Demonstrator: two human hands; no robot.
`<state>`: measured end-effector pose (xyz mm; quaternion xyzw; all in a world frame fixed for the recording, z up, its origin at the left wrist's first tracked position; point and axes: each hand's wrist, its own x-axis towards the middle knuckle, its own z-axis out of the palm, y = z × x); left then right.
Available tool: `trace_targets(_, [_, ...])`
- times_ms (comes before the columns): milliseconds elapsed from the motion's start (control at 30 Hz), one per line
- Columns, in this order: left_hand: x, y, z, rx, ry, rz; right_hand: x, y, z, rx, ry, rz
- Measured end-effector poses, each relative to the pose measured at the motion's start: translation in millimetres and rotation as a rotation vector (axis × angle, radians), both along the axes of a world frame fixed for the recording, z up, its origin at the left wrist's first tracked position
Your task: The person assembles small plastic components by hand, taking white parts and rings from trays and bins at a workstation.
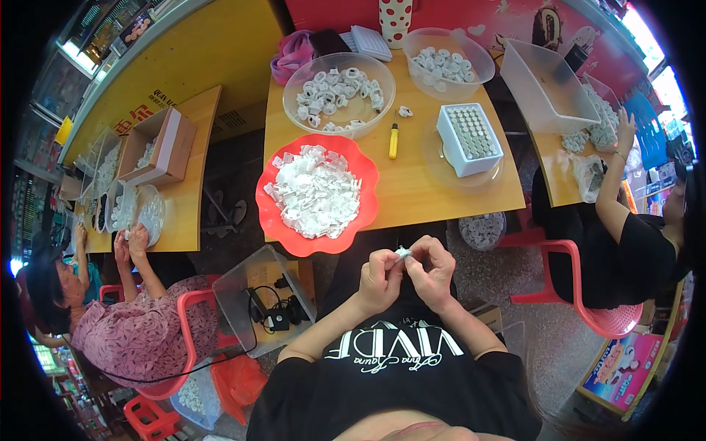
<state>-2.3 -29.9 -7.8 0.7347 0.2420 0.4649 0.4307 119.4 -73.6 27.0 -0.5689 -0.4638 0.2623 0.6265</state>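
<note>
Close to my body, just off the table's front edge, my left hand (380, 279) and my right hand (432, 273) meet fingertip to fingertip. Between them they pinch a small white plastic part (403, 252), mostly covered by the fingers. Ahead and to the left, a red scalloped bowl (265, 197) is heaped with thin white pieces. On the wooden table (401, 207) lies a yellow-handled screwdriver (393, 142), with one loose white part (405, 112) near its tip.
Two clear bowls (289, 94) (488, 72) of white parts stand at the back. Right of the screwdriver sits a white box (449, 149) of round-topped pieces. A clear bin (234, 300) with black cables stands low at left. Other people work at side tables (187, 195) on both sides.
</note>
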Motion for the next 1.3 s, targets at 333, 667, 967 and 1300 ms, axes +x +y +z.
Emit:
trace_targets(333, [-2.2,5.8,1.7,0.318,-0.018,0.028,2.4,5.7,6.8,0.136,-0.104,0.016])
trace_targets(667, [-5.0,-2.9,0.3,0.112,-0.035,0.041,13.6,2.2,13.4,0.144,-0.094,0.177])
trace_targets(967, [-4.4,-3.5,1.3,-0.005,-0.074,-0.011,14.7,4.6,12.6,0.253,-0.207,0.163])
trace_targets(1300, [-3.5,-0.1,-5.1,0.078,-0.081,-0.069,27.8,7.2,11.2,0.270,-0.333,0.272])
